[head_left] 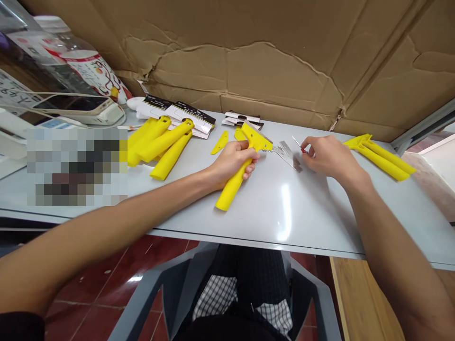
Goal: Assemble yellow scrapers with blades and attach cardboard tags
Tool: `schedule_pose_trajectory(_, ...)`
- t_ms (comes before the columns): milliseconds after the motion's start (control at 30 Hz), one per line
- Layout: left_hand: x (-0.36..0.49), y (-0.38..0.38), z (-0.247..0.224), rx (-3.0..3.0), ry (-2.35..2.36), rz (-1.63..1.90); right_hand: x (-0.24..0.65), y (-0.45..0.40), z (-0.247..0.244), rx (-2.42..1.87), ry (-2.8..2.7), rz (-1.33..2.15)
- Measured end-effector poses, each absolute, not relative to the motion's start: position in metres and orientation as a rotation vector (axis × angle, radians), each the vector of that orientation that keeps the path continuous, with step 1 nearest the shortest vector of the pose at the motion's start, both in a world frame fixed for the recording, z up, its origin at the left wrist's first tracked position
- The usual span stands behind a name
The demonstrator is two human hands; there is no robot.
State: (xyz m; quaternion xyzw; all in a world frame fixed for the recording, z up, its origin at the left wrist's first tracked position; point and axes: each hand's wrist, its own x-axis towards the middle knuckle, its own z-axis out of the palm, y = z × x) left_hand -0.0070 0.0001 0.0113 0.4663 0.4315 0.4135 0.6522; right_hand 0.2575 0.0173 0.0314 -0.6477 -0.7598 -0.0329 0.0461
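My left hand [231, 163] is wrapped round the handle of a yellow scraper [231, 192], whose wide head with a metal blade edge points up and away. My right hand [330, 154] pinches a small screwdriver [303, 148] with a red part at the fingers; its thin shaft points up and left, apart from the scraper. Between the hands lie flat metal blades [286, 152] and several small screws [267, 150]. Just beyond my left hand rests a loose yellow cover piece [221, 143], with another partly hidden behind the fingers.
Several yellow handles [172, 157] lie at left before printed packaging [192, 118]. More small packets [241, 118] sit at the back. Yellow scraper parts [386, 161] lie at right. A bottle [92, 71] and white device [81, 109] stand left. Cardboard [249, 61] walls the back.
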Motion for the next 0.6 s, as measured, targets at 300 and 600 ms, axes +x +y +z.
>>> schedule_pose_trajectory(300,-0.007,-0.001,0.010,1.059,0.965,0.944,0.261,0.021,0.026,-2.083,-2.330,-0.027)
schedule_pose_trajectory(600,-0.006,0.002,0.008,1.031,0.955,0.959,0.247,0.022,0.014,-1.718,-2.356,-0.183)
